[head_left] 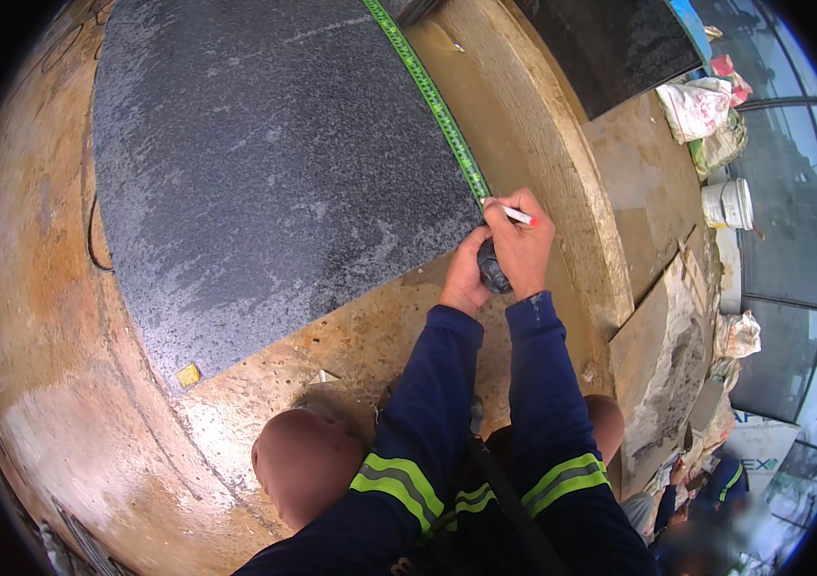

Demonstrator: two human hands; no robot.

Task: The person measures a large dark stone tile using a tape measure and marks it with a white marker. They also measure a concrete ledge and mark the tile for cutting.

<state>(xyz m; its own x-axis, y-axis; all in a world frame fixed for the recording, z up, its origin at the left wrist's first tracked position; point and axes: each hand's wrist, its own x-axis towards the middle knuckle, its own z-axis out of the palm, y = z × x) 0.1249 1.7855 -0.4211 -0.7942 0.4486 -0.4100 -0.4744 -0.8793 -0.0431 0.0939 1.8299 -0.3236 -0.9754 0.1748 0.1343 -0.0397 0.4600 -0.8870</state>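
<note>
A dark grey stone slab (264, 163) with wet patches lies before me. Along its right edge runs the green blade of a tape measure (432, 96), stretched away toward the far side. At the slab's near right corner my left hand (466, 274) is closed around the black tape measure case (494, 267). My right hand (522, 245) grips a white marker (518, 215) with a red end. The marker's tip meets the blade close to the corner, beside the slab's edge. The fingertips of both hands are close together over the case.
A small yellow block (189, 375) sits at the slab's near left corner. To the right runs a raised concrete ledge (581, 173) beside muddy water. Farther right are another dark slab (610, 48), sacks (695, 108), a white bucket (727, 204) and glass panels. Another person (720, 485) is at lower right.
</note>
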